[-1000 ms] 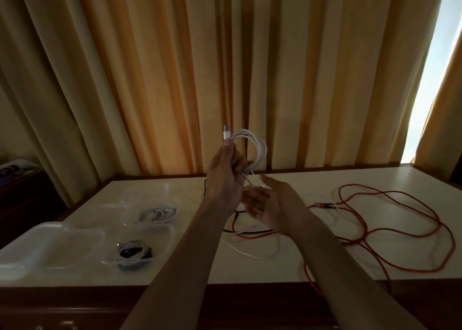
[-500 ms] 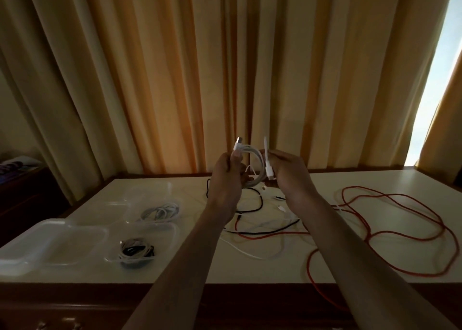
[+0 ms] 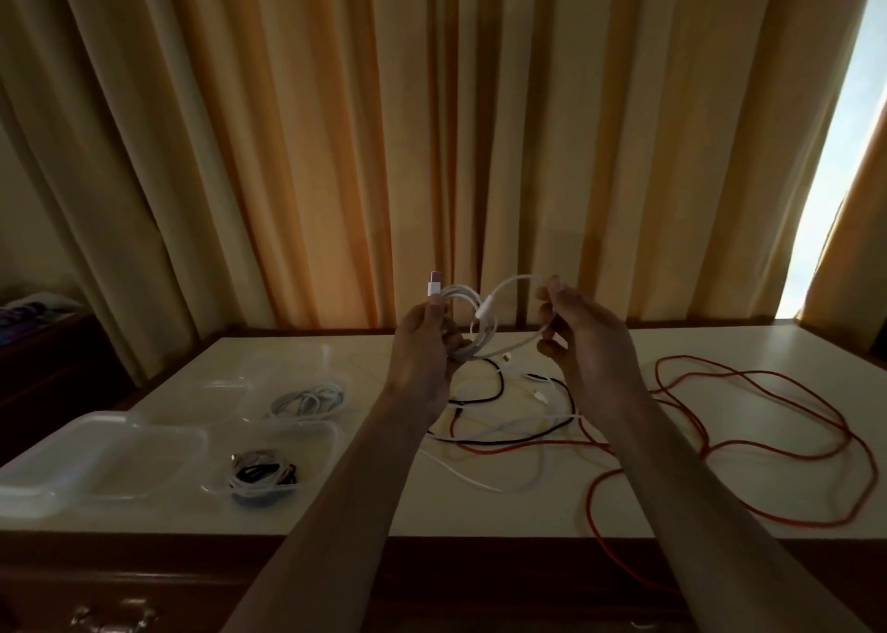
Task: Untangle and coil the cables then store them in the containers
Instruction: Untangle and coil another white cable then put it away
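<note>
white cable [image 3: 473, 325], coiled loops between hands

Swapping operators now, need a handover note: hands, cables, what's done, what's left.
Left hand grips the white cable coil, plug end up. Right hand pinches the coil's loose tail, held above the table.
Done: one whitish coil in the far container, one black-and-white coil in the near container.
Left: finish and store this coil; untangle the black cable, the other white cable and the long red cable loose on the table. The leftmost container appears empty.
</note>
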`<act>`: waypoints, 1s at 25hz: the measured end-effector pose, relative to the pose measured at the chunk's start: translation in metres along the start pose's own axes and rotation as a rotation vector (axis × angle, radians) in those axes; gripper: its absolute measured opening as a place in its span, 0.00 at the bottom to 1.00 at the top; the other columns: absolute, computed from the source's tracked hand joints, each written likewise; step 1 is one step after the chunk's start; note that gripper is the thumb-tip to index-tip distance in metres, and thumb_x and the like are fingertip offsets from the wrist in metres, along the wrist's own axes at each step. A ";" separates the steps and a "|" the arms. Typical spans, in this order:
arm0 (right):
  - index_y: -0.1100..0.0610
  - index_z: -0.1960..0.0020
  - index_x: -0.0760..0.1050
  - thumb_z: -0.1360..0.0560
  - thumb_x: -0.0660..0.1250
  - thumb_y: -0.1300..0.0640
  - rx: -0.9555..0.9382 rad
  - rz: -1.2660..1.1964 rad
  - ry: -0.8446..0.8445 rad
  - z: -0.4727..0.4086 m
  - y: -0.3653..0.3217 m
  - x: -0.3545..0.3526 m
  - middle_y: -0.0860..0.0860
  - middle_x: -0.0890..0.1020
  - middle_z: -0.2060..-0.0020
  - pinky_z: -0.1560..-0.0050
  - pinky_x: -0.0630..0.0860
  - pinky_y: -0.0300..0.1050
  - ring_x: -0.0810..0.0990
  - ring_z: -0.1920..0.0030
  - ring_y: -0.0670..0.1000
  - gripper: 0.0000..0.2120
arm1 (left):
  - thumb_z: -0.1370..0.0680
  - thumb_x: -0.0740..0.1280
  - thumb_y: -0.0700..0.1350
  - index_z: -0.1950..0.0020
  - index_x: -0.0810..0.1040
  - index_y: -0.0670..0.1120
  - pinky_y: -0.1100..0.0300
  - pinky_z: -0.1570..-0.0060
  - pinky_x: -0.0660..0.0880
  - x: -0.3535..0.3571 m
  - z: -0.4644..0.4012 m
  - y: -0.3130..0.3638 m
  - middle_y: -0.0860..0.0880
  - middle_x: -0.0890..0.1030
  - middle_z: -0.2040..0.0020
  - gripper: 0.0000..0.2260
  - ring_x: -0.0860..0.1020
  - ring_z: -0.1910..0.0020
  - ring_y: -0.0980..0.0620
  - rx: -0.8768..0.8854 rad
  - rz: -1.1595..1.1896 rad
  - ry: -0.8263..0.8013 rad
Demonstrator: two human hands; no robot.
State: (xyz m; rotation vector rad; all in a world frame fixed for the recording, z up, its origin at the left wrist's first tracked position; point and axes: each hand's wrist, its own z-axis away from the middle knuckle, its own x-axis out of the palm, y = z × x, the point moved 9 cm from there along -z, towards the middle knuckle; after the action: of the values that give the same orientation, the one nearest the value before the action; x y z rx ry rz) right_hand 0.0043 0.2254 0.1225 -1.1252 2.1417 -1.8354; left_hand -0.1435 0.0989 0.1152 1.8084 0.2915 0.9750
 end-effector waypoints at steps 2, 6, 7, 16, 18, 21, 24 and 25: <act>0.62 0.52 0.83 0.20 0.71 0.50 0.028 0.046 0.138 0.000 0.006 -0.015 0.52 0.80 0.65 0.61 0.74 0.46 0.76 0.63 0.49 0.14 | 0.12 0.57 0.47 0.55 0.74 0.47 0.62 0.67 0.71 -0.003 0.000 0.000 0.57 0.72 0.74 0.13 0.70 0.76 0.60 0.021 0.037 0.027; 0.61 0.60 0.81 0.20 0.72 0.55 0.070 0.076 0.278 0.000 0.016 -0.031 0.55 0.80 0.68 0.68 0.73 0.45 0.74 0.70 0.50 0.13 | 0.12 0.58 0.46 0.57 0.72 0.45 0.64 0.67 0.69 0.006 0.000 0.000 0.54 0.67 0.71 0.15 0.65 0.74 0.58 0.071 0.095 -0.038; 0.61 0.61 0.80 0.20 0.72 0.56 0.094 0.051 0.282 -0.001 0.019 -0.032 0.55 0.79 0.68 0.69 0.72 0.45 0.73 0.71 0.50 0.13 | 0.12 0.57 0.46 0.57 0.73 0.45 0.65 0.69 0.70 0.008 0.001 0.000 0.53 0.67 0.71 0.15 0.65 0.74 0.58 0.076 0.097 -0.059; 0.63 0.50 0.80 0.17 0.67 0.57 0.443 -0.050 0.007 -0.003 0.049 -0.011 0.49 0.68 0.71 0.77 0.57 0.38 0.63 0.74 0.45 0.09 | 0.13 0.59 0.48 0.55 0.75 0.46 0.64 0.68 0.64 0.016 0.004 -0.017 0.51 0.64 0.67 0.13 0.63 0.71 0.57 0.023 0.011 -0.161; 0.60 0.52 0.80 0.17 0.65 0.58 0.505 0.022 -0.097 0.005 0.055 -0.004 0.49 0.65 0.71 0.73 0.56 0.39 0.62 0.73 0.46 0.09 | 0.13 0.59 0.48 0.54 0.76 0.46 0.62 0.66 0.63 0.022 0.007 -0.018 0.51 0.64 0.66 0.13 0.63 0.71 0.57 0.020 0.000 -0.201; 0.55 0.60 0.76 0.19 0.66 0.61 0.460 0.212 -0.157 0.009 0.054 -0.002 0.49 0.66 0.72 0.68 0.55 0.42 0.62 0.71 0.47 0.11 | 0.13 0.58 0.48 0.54 0.76 0.46 0.61 0.66 0.61 0.027 0.008 -0.019 0.51 0.64 0.67 0.13 0.62 0.69 0.56 0.038 -0.062 -0.211; 0.55 0.61 0.78 0.19 0.66 0.61 0.400 0.213 -0.178 0.007 0.049 0.001 0.50 0.69 0.70 0.66 0.61 0.43 0.66 0.70 0.47 0.11 | 0.13 0.59 0.49 0.50 0.78 0.44 0.60 0.65 0.64 0.025 0.005 -0.021 0.48 0.69 0.65 0.13 0.67 0.66 0.53 0.067 -0.102 -0.188; 0.56 0.60 0.80 0.19 0.65 0.61 0.385 0.183 -0.210 0.006 0.048 0.004 0.50 0.72 0.69 0.64 0.63 0.43 0.68 0.68 0.47 0.12 | 0.13 0.59 0.49 0.49 0.79 0.43 0.59 0.64 0.66 0.022 0.003 -0.023 0.47 0.71 0.65 0.13 0.69 0.66 0.52 0.080 -0.120 -0.174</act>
State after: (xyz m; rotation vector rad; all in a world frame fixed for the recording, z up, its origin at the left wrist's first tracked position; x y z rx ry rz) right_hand -0.0169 0.2181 0.0797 -0.9490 1.6272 -1.8458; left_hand -0.1219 0.1207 0.1058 1.9114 0.3299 0.7268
